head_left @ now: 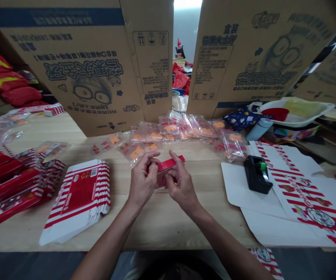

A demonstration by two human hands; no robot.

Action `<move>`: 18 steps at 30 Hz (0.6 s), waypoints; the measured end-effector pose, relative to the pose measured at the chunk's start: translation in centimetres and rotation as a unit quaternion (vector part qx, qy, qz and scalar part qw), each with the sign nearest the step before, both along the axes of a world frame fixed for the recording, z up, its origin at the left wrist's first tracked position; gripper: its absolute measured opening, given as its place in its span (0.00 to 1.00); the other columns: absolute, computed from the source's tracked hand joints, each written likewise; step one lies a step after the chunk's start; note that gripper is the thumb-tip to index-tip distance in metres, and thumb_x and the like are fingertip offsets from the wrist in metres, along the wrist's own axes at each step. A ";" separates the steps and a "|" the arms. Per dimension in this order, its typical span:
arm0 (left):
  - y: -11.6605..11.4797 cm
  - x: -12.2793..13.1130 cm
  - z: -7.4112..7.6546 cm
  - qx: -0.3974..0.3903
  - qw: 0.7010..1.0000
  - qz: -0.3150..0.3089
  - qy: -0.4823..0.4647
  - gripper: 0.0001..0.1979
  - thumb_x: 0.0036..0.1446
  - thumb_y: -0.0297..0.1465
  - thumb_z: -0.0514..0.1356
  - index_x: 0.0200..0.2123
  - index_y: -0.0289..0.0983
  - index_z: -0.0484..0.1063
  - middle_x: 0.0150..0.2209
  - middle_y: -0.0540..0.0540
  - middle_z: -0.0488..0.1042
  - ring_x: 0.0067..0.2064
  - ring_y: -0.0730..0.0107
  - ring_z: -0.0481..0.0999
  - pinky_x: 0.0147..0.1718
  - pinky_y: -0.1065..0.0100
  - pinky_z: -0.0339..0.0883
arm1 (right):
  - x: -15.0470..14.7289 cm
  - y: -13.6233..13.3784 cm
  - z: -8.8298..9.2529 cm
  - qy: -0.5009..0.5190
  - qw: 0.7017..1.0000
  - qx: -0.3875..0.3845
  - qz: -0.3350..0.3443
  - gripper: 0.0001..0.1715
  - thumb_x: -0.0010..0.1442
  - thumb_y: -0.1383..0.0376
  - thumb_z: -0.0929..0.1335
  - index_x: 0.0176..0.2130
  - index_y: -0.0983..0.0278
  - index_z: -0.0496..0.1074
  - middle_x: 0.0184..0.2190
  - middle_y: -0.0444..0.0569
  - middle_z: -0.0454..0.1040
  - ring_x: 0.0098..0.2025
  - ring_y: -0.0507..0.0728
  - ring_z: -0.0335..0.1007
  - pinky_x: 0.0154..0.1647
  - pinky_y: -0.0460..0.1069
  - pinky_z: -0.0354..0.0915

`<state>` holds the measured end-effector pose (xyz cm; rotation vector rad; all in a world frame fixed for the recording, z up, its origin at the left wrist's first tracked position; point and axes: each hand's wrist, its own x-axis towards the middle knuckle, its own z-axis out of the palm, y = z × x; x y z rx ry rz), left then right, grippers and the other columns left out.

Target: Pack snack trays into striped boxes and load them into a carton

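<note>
Both my hands meet over the middle of the wooden table (pixel 162 217). My left hand (pixel 142 179) and my right hand (pixel 180 182) each pinch a small red box (pixel 170 165), which is held between them just above the tabletop. Fingers of both hands are curled round it. A stack of flat red-and-white striped cartons (pixel 79 198) lies to the left of my left hand. Clear packets with orange pieces (pixel 168 134) are spread along the far side of the table.
Two big printed cardboard boxes (pixel 98 66) (pixel 252 54) stand at the back. A black tape dispenser (pixel 257 175) rests on flat white and striped card sheets (pixel 302 194) at the right. Folded red boxes (pixel 7 182) pile at the left. A white tray (pixel 296 111) sits at the far right.
</note>
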<state>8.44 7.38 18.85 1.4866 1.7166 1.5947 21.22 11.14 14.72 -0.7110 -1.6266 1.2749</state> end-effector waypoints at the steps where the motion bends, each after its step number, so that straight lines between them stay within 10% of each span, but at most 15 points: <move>1: 0.0 -0.2 0.0 -0.009 1.000 -0.005 0.018 0.14 0.63 0.32 0.57 0.50 0.36 0.73 0.35 0.49 0.77 0.34 0.71 0.76 0.35 0.71 0.70 | -0.2 0.3 -0.1 -0.003 1.000 0.009 0.000 0.44 0.60 0.71 0.63 0.72 0.65 0.50 0.20 0.35 0.66 0.22 0.50 0.60 0.26 0.45 0.58; 11: -0.1 -2.9 0.0 0.050 0.974 -0.026 0.218 0.16 0.62 0.26 0.57 0.54 0.39 0.71 0.50 0.44 0.78 0.50 0.64 0.78 0.49 0.66 0.71 | -2.3 3.0 -0.7 -0.078 0.985 0.154 0.009 0.41 0.62 0.73 0.61 0.71 0.63 0.49 0.26 0.40 0.73 0.25 0.53 0.66 0.30 0.47 0.62; 18: -0.4 -4.4 -0.3 0.038 0.977 0.014 0.208 0.03 0.62 0.29 0.59 0.39 0.37 0.71 0.34 0.51 0.77 0.31 0.74 0.75 0.33 0.74 0.68 | -2.3 2.3 -1.4 -0.083 0.926 0.364 -0.051 0.40 0.61 0.74 0.60 0.70 0.63 0.54 0.52 0.59 0.73 0.53 0.63 0.71 0.53 0.58 0.70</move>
